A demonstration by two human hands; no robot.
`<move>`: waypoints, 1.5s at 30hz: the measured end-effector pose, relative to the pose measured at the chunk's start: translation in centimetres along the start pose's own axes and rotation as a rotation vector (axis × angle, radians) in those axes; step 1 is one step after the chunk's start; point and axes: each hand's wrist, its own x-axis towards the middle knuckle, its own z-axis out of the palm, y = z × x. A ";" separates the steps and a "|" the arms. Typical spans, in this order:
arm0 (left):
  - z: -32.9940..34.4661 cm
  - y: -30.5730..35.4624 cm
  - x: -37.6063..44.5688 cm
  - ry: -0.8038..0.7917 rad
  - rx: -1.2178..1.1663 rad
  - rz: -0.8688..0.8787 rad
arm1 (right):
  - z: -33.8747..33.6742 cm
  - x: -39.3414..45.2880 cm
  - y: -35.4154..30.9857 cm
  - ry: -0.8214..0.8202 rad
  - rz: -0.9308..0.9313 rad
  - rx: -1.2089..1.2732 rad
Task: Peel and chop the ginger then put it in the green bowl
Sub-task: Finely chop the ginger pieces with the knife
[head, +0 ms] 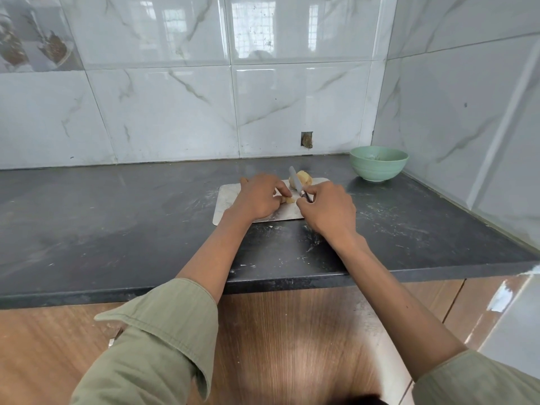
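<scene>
1. While the left hand (257, 197) pinches a small ginger piece (287, 200) on the board (226, 200), the right hand (327, 211) grips a knife (296, 185).
2. Behind the blade lies a larger ginger chunk (305, 178).
3. Farther right on the table (117, 214), the green bowl (378, 163) shows no ginger inside.

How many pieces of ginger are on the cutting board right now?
2 visible: a small piece held by the left hand, and a bigger chunk at the board's far edge behind the knife. Hands may hide more.
</scene>
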 end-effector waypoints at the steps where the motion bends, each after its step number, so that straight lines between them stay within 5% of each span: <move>1: 0.0 0.0 0.0 0.009 -0.001 -0.007 | 0.1 0.1 0.1 -0.002 0.009 -0.002; 20: -0.4 0.2 0.1 0.007 -0.116 -0.073 | 0.6 0.2 0.3 -0.096 -0.030 -0.068; 45: -0.4 1.0 -0.3 0.054 0.039 -0.103 | 1.6 1.2 0.2 -0.177 -0.161 -0.194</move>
